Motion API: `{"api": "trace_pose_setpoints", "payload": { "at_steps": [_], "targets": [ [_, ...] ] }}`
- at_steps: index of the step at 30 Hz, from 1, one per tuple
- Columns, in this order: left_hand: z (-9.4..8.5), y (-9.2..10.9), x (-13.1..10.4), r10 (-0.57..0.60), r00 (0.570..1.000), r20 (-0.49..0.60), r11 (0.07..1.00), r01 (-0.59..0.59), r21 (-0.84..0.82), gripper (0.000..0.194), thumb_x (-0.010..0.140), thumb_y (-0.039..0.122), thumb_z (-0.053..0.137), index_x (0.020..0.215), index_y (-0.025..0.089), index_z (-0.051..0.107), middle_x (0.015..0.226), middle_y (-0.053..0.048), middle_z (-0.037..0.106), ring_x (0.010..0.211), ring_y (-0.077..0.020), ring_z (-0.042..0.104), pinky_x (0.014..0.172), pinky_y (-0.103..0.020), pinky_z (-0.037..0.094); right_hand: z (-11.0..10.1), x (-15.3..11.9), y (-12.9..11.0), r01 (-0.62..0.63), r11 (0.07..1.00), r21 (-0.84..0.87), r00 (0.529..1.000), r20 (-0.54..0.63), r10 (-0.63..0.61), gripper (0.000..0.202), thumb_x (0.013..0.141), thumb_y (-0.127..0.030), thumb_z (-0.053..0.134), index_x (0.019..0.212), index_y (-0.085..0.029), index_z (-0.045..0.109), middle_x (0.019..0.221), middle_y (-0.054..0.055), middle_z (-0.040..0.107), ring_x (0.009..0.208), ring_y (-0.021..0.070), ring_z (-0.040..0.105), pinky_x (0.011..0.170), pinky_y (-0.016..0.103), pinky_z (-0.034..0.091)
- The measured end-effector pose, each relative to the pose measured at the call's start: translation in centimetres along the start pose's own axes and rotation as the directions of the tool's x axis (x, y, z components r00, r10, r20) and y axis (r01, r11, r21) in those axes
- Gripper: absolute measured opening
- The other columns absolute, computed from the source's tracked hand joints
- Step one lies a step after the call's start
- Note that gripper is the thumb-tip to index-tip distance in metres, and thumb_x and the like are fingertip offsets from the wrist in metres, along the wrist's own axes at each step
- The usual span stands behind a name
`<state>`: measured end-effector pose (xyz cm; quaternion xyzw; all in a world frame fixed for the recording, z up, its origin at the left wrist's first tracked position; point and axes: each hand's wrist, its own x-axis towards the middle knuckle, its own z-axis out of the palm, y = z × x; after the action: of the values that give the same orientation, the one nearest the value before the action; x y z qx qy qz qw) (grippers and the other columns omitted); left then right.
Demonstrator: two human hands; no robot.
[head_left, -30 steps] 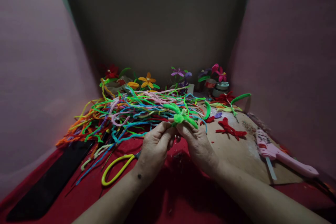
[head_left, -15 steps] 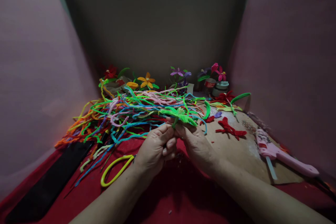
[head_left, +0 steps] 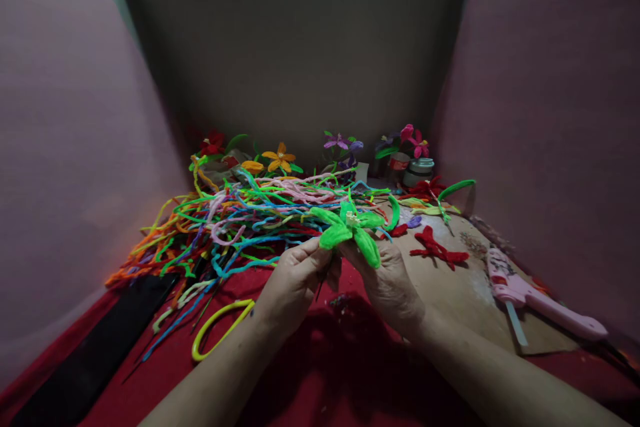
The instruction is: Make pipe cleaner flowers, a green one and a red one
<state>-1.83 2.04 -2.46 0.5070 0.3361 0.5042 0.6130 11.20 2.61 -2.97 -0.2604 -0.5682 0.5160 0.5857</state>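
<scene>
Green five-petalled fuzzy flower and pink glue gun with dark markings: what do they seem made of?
Green five-petalled flower: probably matte chenille stems, given its fuzzy edges. Pink glue gun: likely smooth hard plastic, from its moulded shape and faint sheen.

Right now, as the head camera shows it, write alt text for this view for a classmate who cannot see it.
Left hand and right hand hold a green flower above a red cloth. Behind it spreads a tangle of colourful stems; at right, a pink glue gun lies on cardboard.
</scene>
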Motion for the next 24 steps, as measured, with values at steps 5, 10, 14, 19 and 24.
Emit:
{"api": "trace_pose_setpoints", "payload": {
  "at_steps": [5, 10, 14, 19, 24],
  "targets": [
    [-0.4, 1.7, -0.4, 0.149, 0.97, -0.19, 0.979, -0.118, 0.165, 0.025, 0.076, 0.038, 0.06, 0.067, 0.015, 0.062, 0.064, 0.0, 0.054, 0.064, -0.0124, 0.047, 0.063, -0.023, 0.039, -0.4, 0.2, 0.0, 0.196, 0.963, -0.183, 0.977, -0.046, -0.207, 0.014, 0.081, -0.022, 0.056, 0.083, -0.025, 0.07, 0.082, 0.0, 0.066, 0.075, 0.0154, 0.056, 0.076, 0.029, 0.044],
    [-0.7, 3.3, -1.3, 0.096, 0.994, -0.044, 0.993, -0.092, 0.072, 0.049, 0.069, 0.061, 0.056, 0.056, 0.015, 0.057, 0.051, 0.001, 0.043, 0.051, -0.0108, 0.038, 0.051, -0.023, 0.032, -0.4, -0.2, 0.3, 0.257, 0.923, -0.287, 0.963, -0.009, -0.271, 0.016, 0.08, -0.019, 0.057, 0.084, -0.025, 0.071, 0.084, 0.002, 0.066, 0.08, 0.0175, 0.057, 0.076, 0.032, 0.045],
    [-0.7, 3.6, -1.8, 0.005, 0.997, 0.077, 0.982, -0.019, 0.189, 0.04, 0.071, 0.048, 0.062, 0.051, 0.014, 0.054, 0.048, 0.002, 0.04, 0.048, -0.0081, 0.032, 0.048, -0.023, 0.025, -0.1, -0.6, 0.2, 0.234, 0.933, -0.275, 0.971, 0.024, -0.236, 0.017, 0.078, -0.018, 0.06, 0.087, -0.027, 0.071, 0.082, 0.003, 0.067, 0.078, 0.0178, 0.058, 0.076, 0.033, 0.046],
    [-0.9, 3.0, -1.9, 0.008, 0.997, 0.082, 0.993, -0.018, 0.119, 0.029, 0.073, 0.038, 0.064, 0.057, 0.014, 0.061, 0.048, 0.001, 0.044, 0.046, -0.0076, 0.034, 0.045, -0.022, 0.022, 0.6, -0.9, -0.2, 0.184, 0.97, -0.159, 0.983, 0.036, -0.181, 0.021, 0.078, -0.02, 0.061, 0.095, -0.029, 0.07, 0.09, 0.002, 0.068, 0.084, 0.0187, 0.059, 0.082, 0.033, 0.045],
    [-1.0, 2.8, -1.7, 0.013, 0.997, 0.077, 0.994, -0.022, 0.109, 0.03, 0.074, 0.039, 0.063, 0.057, 0.015, 0.06, 0.046, 0.002, 0.045, 0.041, -0.0068, 0.034, 0.042, -0.022, 0.02, 0.7, -0.9, 0.0, 0.196, 0.971, -0.14, 0.98, 0.041, -0.192, 0.019, 0.08, -0.022, 0.058, 0.094, -0.029, 0.07, 0.093, 0.001, 0.068, 0.086, 0.0178, 0.059, 0.084, 0.032, 0.045]
  ]
}}
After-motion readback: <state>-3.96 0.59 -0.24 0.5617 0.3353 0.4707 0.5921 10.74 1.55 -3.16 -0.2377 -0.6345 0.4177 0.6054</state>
